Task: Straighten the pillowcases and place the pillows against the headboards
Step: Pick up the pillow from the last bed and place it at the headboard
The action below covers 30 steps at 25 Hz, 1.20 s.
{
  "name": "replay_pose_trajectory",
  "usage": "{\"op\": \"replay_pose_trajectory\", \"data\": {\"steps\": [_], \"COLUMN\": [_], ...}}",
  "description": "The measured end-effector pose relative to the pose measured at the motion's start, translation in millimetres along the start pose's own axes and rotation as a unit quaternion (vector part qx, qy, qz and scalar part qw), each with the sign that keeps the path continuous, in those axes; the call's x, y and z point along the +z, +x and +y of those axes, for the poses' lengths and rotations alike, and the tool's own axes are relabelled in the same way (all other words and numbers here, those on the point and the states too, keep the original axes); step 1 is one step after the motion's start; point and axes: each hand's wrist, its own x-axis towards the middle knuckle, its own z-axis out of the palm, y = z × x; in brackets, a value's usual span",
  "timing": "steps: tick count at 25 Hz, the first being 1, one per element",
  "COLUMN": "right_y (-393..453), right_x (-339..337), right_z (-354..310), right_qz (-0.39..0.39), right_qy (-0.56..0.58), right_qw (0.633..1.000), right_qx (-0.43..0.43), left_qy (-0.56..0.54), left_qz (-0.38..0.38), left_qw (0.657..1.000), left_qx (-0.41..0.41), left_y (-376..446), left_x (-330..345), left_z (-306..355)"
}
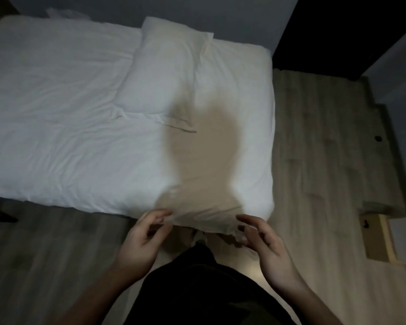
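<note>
A white pillow [164, 66] lies tilted on the bed [56, 113], its far end near the grey wall [197, 10]. The loose open end of its pillowcase [178, 125] is spread flat on the sheet toward me. My left hand [143, 240] is at the bed's near edge with fingers loosely curled, fingertips at the hanging sheet. My right hand [265, 245] hovers by the near right corner of the bed, fingers relaxed and holding nothing. My shadow falls across the sheet between the hands and the pillow.
Wood floor [326, 137] runs along the right side of the bed and under me. A tan box with a white tray [380, 238] sits on the floor at the right. A dark panel [326, 31] stands beyond the bed's far right corner.
</note>
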Motion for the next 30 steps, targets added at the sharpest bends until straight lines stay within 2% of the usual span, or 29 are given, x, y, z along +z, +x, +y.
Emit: {"op": "replay_pose_trajectory", "data": {"steps": [3, 5, 8, 12, 18, 22, 30], "right_y": [20, 36, 77, 161, 311, 364, 415], "right_x": [-45, -75, -115, -168, -286, -338, -339], "right_z": [-10, -17, -31, -46, -89, -129, -186], "right_qz": [0.026, 0.022, -0.011, -0.094, -0.228, -0.295, -0.432], "right_qy": [-0.003, -0.002, -0.012, -0.049, -0.091, -0.116, -0.203], "right_qw": [1.0, 0.999, 0.999, 0.993, 0.969, 0.947, 0.878], "right_qx": [0.012, 0.029, 0.046, 0.048, 0.043, 0.047, 0.009], "left_qy": [0.014, 0.016, -0.001, -0.011, -0.084, -0.118, -0.16], "left_qz": [-0.039, -0.034, 0.021, 0.094, 0.271, 0.314, 0.444], "left_qw": [0.999, 0.999, 1.0, 0.993, 0.943, 0.921, 0.852], "left_qx": [0.018, 0.015, 0.007, -0.065, -0.172, -0.199, -0.227], "left_y": [49, 77, 103, 125, 157, 166, 161], "left_x": [34, 51, 73, 118, 265, 353, 399], "left_z": [43, 68, 89, 99, 165, 227, 274]}}
